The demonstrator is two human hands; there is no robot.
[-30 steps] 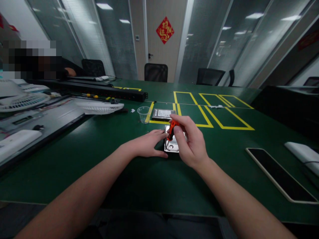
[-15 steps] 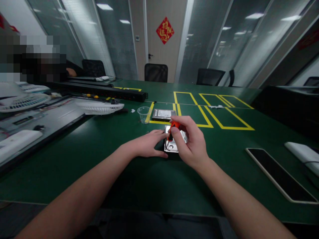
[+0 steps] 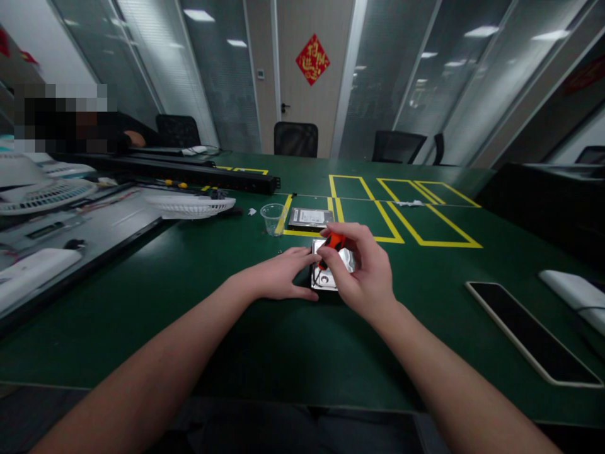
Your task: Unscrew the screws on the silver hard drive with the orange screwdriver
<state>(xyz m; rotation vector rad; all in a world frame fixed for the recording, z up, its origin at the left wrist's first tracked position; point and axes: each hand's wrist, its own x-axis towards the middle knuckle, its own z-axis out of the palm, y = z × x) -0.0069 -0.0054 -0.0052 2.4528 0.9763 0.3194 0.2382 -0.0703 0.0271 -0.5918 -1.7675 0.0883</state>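
A silver hard drive (image 3: 326, 280) lies on the green table in front of me, partly hidden by both hands. My left hand (image 3: 288, 274) grips its left side, with the thumb at the near corner and the fingers along the far part. Held in my right hand (image 3: 366, 265) is a screwdriver with an orange and black handle (image 3: 336, 241). Its shaft slants down to the left, and the tip is at the drive's near left corner. Whether the tip sits in a screw is too small to tell.
Behind the drive are another hard drive (image 3: 311, 218) and a clear plastic cup (image 3: 273, 219). Yellow tape outlines (image 3: 449, 243) mark the table. A phone-like slab (image 3: 534, 331) lies right; a metal panel (image 3: 118, 221) and white fan parts (image 3: 189, 205) lie left. Another person sits far left.
The screwdriver handle has tilted further to the right, and my right fingers have shifted slightly around it. My left hand and the hard drive stay in place.
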